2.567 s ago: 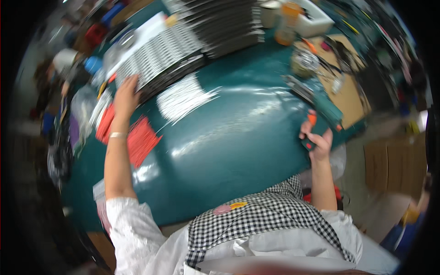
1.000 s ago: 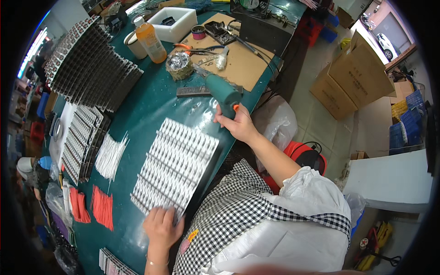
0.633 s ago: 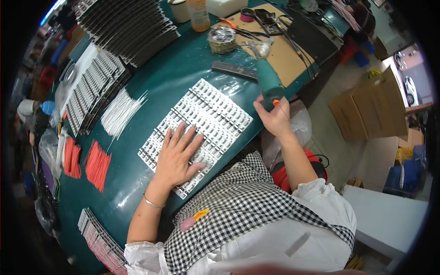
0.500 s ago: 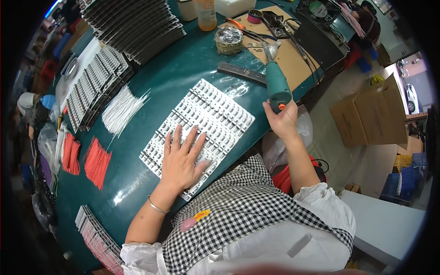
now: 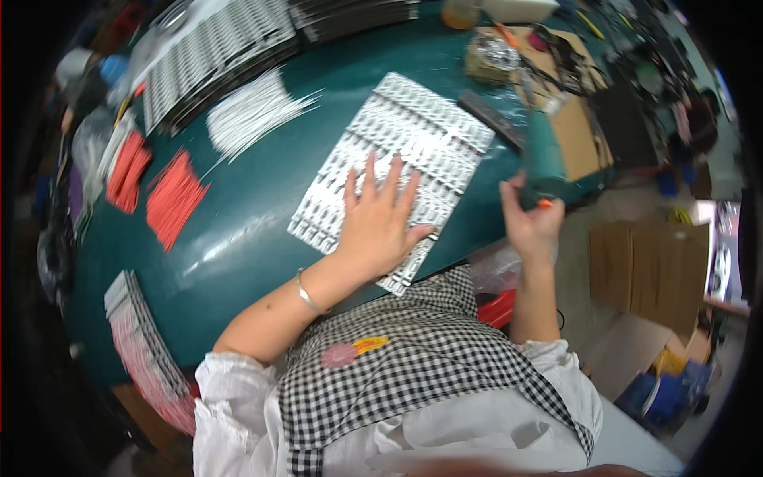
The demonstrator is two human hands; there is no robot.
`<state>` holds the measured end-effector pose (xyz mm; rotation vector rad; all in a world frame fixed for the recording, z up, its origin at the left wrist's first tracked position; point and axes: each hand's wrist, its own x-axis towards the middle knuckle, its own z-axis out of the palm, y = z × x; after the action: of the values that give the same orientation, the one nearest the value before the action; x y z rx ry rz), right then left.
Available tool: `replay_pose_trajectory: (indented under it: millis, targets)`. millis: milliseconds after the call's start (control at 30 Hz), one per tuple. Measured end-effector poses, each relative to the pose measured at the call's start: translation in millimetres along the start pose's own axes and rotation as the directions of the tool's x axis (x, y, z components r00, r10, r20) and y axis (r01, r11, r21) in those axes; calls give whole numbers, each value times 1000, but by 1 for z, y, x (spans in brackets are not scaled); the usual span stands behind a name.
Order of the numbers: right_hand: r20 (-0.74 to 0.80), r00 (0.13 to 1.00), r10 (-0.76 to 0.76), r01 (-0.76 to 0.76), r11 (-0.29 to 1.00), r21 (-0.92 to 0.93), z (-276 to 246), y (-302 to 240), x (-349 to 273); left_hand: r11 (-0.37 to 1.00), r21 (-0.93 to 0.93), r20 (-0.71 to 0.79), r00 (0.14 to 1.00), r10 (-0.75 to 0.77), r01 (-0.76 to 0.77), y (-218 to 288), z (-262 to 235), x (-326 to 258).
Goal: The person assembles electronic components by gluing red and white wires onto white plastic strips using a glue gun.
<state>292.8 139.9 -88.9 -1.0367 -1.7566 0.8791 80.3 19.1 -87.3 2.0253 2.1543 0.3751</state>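
Note:
A white, shiny rectangular panel with rows of small raised parts lies at an angle on the green table. My left hand rests flat on its lower middle, fingers spread and thumb out to the right. To the right of the panel, my right hand closes round the rear end of a green hand-held power tool with an orange knob at its back. The tool points away from me, toward a brown board; motion blurs it and its tip is hard to make out. A dark flat bar lies between the panel and the tool.
White thin strips and red ones lie in bundles to the left. Stacked panels stand at the far left, others at the near left. A foil-topped round tin and the brown board are at far right.
The whole view has shifted, so the table and panel sit higher and farther right in it. My left hand stays flat on the panel; my right hand remains at the tool's rear.

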Motion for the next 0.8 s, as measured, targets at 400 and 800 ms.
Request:
replay_pose_trajectory:
  millis: [400, 800]
  targets:
    - [94, 996, -10, 27, 982, -185, 37, -24, -1, 972, -212, -96, 992, 86, -105, -22, -5, 2]
    - [117, 988, 95, -53, 946, -320, 65, -12, 6, 986, 32, -527, 841, -121, 161, -191, -57, 16]
